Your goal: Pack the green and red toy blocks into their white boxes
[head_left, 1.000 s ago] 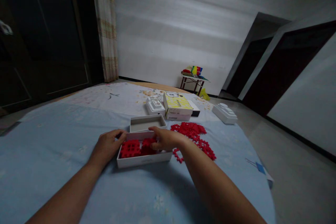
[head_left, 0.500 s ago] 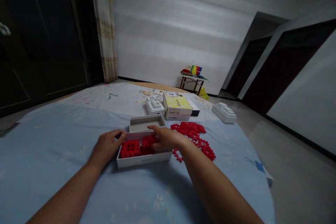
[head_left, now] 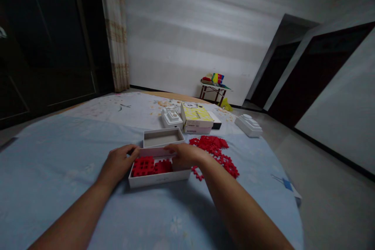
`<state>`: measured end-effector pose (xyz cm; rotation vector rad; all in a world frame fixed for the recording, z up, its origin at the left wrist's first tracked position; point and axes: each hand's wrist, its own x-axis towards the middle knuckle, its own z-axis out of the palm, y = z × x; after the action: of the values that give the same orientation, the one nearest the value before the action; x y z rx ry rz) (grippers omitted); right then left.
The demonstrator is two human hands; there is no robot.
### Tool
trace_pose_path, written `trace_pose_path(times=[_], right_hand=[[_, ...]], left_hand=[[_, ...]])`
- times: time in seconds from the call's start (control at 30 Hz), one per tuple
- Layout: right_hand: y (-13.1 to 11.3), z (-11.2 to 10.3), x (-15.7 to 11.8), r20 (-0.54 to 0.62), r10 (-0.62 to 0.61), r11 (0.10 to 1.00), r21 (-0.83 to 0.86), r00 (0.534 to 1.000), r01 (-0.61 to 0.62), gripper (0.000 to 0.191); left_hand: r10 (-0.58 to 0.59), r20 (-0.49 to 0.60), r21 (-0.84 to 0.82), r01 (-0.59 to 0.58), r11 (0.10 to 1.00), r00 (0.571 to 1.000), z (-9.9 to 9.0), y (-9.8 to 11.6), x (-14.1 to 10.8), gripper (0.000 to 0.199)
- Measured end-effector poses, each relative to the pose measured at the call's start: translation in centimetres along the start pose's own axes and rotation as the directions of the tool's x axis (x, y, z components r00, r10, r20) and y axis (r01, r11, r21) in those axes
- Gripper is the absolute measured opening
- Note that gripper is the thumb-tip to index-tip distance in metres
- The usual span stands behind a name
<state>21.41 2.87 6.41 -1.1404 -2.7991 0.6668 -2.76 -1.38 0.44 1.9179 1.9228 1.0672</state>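
Note:
An open white box (head_left: 159, 179) stands on the blue cloth, with red toothed pieces (head_left: 143, 166) in its left and middle part. My left hand (head_left: 119, 162) is at the box's back left corner, its fingers closed on the rim. Over the right end of the box is my right hand (head_left: 185, 156), its index finger at the back wall and its other fingers down inside, where their tips are hidden. Whether they hold a piece cannot be seen. Behind lies a shallow white lid (head_left: 163, 138). Loose red pieces (head_left: 215, 146) lie in a pile to the right.
A yellow and white box (head_left: 197, 115) stands behind the lid, beside a white stepped case (head_left: 172, 118). Another white case (head_left: 249, 125) is near the right edge of the table. A blue clip (head_left: 287, 184) lies at the right edge.
My right hand has shifted slightly right inside the box, and its index finger has come down to the back wall. The middle red piece now lies lower and flatter.

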Motion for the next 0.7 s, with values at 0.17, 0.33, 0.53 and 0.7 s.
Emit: trace_pose_path(times=[0.17, 0.33, 0.53, 0.7], right_hand=[[-0.5, 0.2, -0.1, 0.04, -0.011, 0.999, 0.046, 0.999, 0.009, 0.069], [1.6, -0.8, -2.3, -0.241, 0.025, 0.98, 0.197, 0.97, 0.024, 0.056], [6.6, -1.7, -7.6, -0.354, 0.144, 0.974, 0.214, 0.924, -0.07, 0.038], [9.3, -1.0, -10.0, -0.256, 0.29, 0.956, 0.032, 0.922, -0.292, 0.039]], left_hand=[[-0.02, 0.01, 0.016, 0.02, 1.0, 1.0, 0.0, -0.3, 0.1, 0.041], [-0.057, 0.026, 0.029, 0.056, 0.998, 0.998, 0.0, -0.3, 0.3, 0.041], [-0.097, 0.037, 0.042, 0.095, 0.995, 0.995, -0.2, -0.2, 0.4, 0.042], [-0.107, 0.037, 0.054, 0.105, 0.993, 0.994, -0.3, -0.5, 0.6, 0.04]])
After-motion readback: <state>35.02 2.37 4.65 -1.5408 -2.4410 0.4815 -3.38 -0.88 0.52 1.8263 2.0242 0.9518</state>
